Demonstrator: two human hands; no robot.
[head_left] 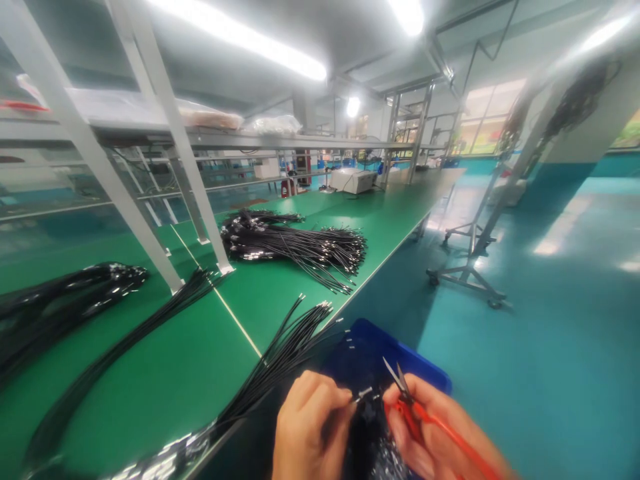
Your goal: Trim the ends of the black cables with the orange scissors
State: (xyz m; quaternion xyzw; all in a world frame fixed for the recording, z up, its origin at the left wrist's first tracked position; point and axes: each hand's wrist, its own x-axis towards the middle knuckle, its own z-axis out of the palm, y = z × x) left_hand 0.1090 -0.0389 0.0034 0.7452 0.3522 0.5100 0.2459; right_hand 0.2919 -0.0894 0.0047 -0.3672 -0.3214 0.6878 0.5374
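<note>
Low in the view, my left hand (314,423) pinches the end of a thin cable (364,393) with a light, shiny tip. My right hand (440,427) is wrapped round a pair of red-handled scissors (401,385). Their blades point up and to the left, slightly apart, close to the cable tip but not seen touching it. Beneath both hands is a blue bin (400,353) with dark and shiny bits inside, partly hidden by the hands. Left of my left hand, a bundle of black cables (285,353) with pale tips lies over the table edge.
On the green table (280,300) lies a big black cable bundle (305,243), with more cables (75,300) at the left. White metal posts (175,133) rise from the tabletop. A white box (353,180) stands farther back. A wheeled rack (470,267) is on the floor to the right.
</note>
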